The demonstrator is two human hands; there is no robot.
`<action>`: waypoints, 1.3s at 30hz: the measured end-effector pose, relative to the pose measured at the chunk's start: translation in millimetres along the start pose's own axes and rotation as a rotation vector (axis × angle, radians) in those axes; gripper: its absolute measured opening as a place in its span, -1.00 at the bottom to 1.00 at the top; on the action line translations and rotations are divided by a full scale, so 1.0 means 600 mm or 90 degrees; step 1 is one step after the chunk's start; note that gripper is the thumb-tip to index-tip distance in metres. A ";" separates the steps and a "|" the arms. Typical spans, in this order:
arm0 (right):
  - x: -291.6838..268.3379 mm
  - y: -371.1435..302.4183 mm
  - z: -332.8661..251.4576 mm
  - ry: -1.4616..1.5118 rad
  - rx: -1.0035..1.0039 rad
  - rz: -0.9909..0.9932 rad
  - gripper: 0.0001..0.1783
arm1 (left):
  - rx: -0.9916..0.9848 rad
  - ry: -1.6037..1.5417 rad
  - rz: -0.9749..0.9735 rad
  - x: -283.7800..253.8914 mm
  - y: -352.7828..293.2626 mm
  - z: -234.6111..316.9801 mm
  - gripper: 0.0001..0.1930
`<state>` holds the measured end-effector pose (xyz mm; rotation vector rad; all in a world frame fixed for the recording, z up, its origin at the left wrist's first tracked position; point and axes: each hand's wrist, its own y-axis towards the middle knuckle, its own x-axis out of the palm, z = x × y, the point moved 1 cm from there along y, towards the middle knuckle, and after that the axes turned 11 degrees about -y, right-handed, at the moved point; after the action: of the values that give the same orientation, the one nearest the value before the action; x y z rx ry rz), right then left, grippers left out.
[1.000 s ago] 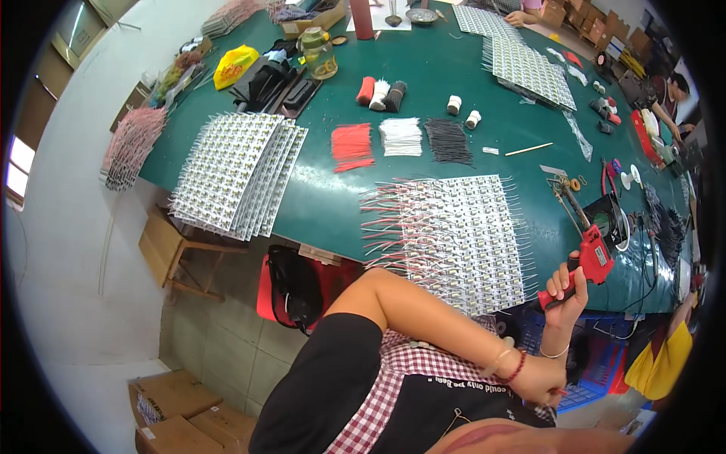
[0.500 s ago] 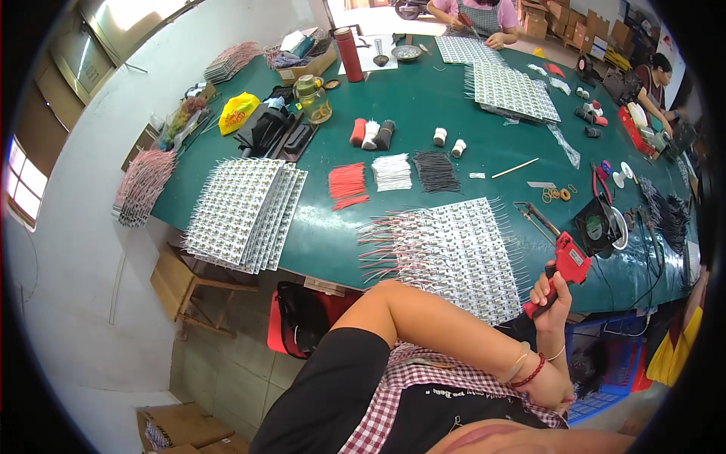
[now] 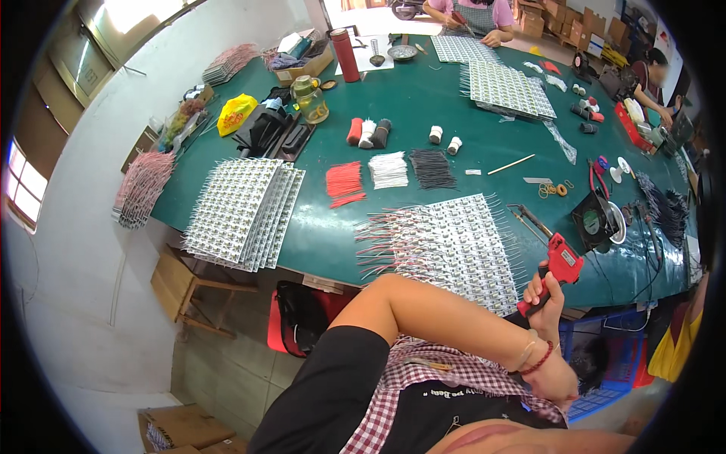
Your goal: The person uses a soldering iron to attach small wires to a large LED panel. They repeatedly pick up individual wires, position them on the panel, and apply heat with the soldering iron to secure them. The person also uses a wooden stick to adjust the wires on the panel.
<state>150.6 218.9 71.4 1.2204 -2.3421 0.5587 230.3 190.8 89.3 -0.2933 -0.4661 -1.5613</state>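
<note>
My right hand (image 3: 546, 296) is wrapped round the handle of a red soldering gun (image 3: 565, 259), its tip pointing up and left over the table. My left arm reaches across my body, and my left hand (image 3: 558, 378) lies against my right forearm with its fingers hidden. Left of the gun is a white sheet of small circuit boards (image 3: 461, 242), with red and white wires (image 3: 382, 242) along its left side. Beyond it lie bundles of red wires (image 3: 345, 181), white wires (image 3: 389, 171) and black wires (image 3: 432, 169).
Stacked board sheets (image 3: 234, 208) stand at the left edge of the green table (image 3: 318, 234). A small black fan (image 3: 592, 219) is right of the gun. Further back are a red flask (image 3: 345, 56) and a yellow-green jug (image 3: 309, 100). Two people work across the table.
My left hand has slid a little down and right along my right forearm. The soldering gun stays in my right hand, and the view has shifted slightly.
</note>
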 end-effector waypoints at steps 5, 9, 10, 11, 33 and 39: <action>0.005 0.006 0.004 -0.013 0.006 0.002 -0.71 | 0.204 0.090 0.403 0.145 -0.013 0.120 -0.73; 0.010 0.010 0.007 -0.033 0.003 -0.004 -0.71 | 0.358 0.320 0.472 0.196 0.022 0.155 -0.79; 0.013 0.012 0.007 -0.038 0.009 -0.012 -0.70 | 0.376 0.336 0.475 0.210 0.015 0.157 -0.80; 0.012 0.012 0.008 -0.044 0.014 -0.014 -0.70 | 0.390 0.341 0.463 0.221 0.007 0.157 -0.80; 0.051 0.043 0.000 0.029 0.020 -0.009 -0.68 | 0.504 0.330 1.534 0.249 -0.743 -0.170 -0.76; 0.067 0.052 -0.006 -0.042 -0.009 0.000 -0.67 | 0.595 0.236 1.467 0.214 -0.764 -0.213 -0.77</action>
<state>104.2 210.8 91.6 1.2512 -2.3962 0.5086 -218.9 17.4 -14.8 0.2398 -0.2100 0.8947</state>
